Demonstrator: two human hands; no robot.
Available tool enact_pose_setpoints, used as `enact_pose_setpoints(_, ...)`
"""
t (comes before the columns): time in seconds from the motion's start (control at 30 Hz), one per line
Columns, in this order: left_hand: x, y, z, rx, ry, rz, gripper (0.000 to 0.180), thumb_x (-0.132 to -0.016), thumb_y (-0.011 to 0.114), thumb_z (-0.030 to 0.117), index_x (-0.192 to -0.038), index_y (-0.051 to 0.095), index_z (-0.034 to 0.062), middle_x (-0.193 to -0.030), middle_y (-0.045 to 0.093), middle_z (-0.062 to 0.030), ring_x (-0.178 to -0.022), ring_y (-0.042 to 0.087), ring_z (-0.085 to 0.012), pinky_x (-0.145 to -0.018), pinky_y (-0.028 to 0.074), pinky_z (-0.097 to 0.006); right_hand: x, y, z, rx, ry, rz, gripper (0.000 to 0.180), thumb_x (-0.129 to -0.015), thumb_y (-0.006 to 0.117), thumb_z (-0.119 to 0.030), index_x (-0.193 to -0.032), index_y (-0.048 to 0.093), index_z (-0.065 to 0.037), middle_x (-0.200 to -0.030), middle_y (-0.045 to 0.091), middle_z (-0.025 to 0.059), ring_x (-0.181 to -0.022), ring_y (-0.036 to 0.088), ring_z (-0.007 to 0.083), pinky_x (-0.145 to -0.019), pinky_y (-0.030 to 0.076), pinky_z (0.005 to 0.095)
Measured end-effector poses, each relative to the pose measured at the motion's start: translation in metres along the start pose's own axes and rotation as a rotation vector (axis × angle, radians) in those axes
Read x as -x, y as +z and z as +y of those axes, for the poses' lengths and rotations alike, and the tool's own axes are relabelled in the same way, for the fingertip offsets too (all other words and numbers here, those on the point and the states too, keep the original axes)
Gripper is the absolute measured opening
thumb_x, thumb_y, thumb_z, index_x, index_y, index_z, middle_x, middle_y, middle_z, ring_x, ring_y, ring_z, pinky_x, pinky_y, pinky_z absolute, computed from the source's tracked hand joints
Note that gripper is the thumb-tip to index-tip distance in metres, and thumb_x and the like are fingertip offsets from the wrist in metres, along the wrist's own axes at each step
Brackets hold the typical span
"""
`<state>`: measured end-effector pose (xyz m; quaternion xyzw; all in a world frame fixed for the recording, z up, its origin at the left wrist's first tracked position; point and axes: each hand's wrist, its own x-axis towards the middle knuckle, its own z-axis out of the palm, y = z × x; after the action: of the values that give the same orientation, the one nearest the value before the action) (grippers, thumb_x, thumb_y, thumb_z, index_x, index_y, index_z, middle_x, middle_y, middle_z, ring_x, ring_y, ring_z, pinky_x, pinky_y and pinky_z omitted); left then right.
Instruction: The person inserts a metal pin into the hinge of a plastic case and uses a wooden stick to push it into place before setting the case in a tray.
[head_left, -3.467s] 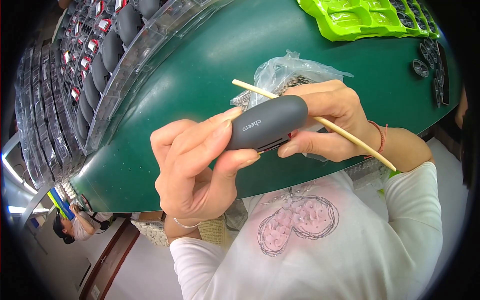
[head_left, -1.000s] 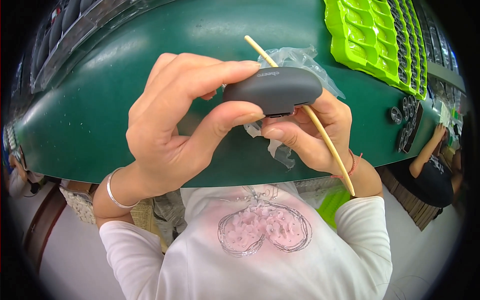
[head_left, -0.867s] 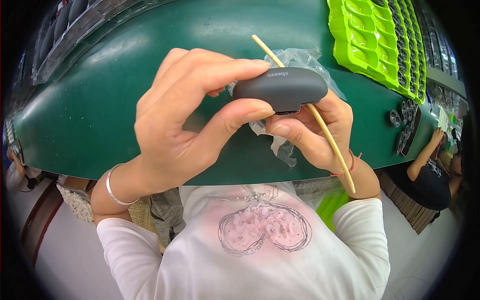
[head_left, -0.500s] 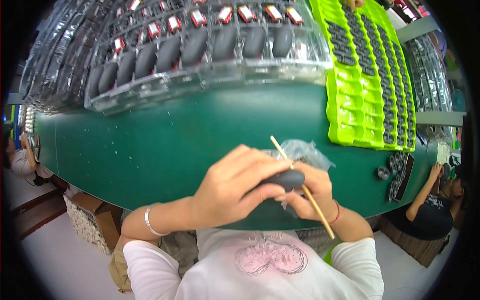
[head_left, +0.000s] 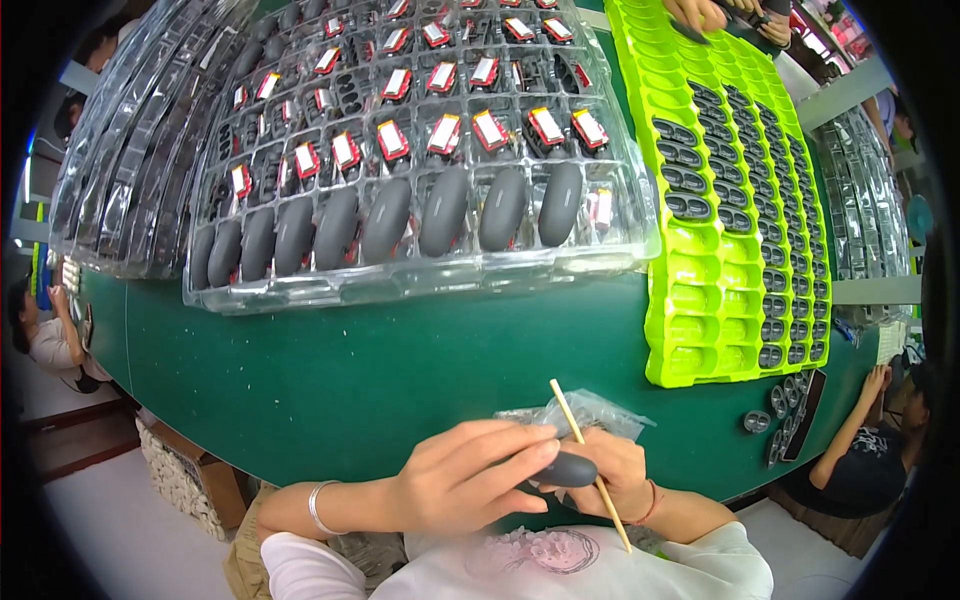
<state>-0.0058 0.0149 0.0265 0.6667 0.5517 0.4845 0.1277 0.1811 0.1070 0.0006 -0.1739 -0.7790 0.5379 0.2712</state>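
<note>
Between my hands is a smooth dark grey oval shell (head_left: pixel 572 470), held low in front of my chest near the table's front edge. My left hand (head_left: pixel 460 480) curves over the shell's left end, fingertips against it and the thumb lower down. The fingers of my right hand (head_left: pixel 618 462) are closed around the shell's right side. That same hand also holds a thin wooden stick (head_left: pixel 566 408), which slants across the fingers and sticks out above and below. Just behind the hands lies a crumpled clear plastic bag (head_left: pixel 600 412), its contents mostly hidden.
A clear compartment tray (head_left: pixel 420 280) holds grey shells and red-and-white parts. To its right is a lime-green tray (head_left: pixel 690 375) with black double-ring parts, a co-worker's hand (head_left: pixel 695 15) at its far end. Loose round parts (head_left: pixel 757 422) lie at right. Clear trays (head_left: pixel 120 200) stack at left.
The view has tilted up, so hands and trays appear lower. My left thumb has come away from the shell's underside. The stick stays in my right hand.
</note>
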Motion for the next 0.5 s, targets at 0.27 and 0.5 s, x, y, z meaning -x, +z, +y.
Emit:
enact_pose_setpoints(0.27,-0.046,-0.014,0.000,0.063,-0.019,-0.419,0.035,-0.070,0.078,0.006,-0.104,0.069,0.0036,-0.086,0.063,-0.0087,-0.068,0.061,-0.0204,-0.055,0.051,-0.027,0.002,-0.014,0.005,-0.044,0.042,-0.037,0.037,-0.072,0.076,-0.002,-0.106,0.063,0.004,-0.080,0.063,0.0124,-0.059,0.059,0.0229,-0.052,0.049,0.0294)
enact_pose_setpoints(0.5,-0.148,0.014,-0.032,-0.018,-0.288,0.012,0.033,-0.076,0.072,0.000,-0.105,0.057,-0.0032,-0.087,0.064,-0.0091,-0.069,0.064,-0.0097,-0.060,0.053,-0.021,0.010,-0.019,0.007,-0.222,0.033,0.173,0.032,-0.073,0.075,0.002,-0.103,0.065,0.003,-0.088,0.068,0.0154,-0.069,0.067,0.0233,-0.061,0.055,0.0272)
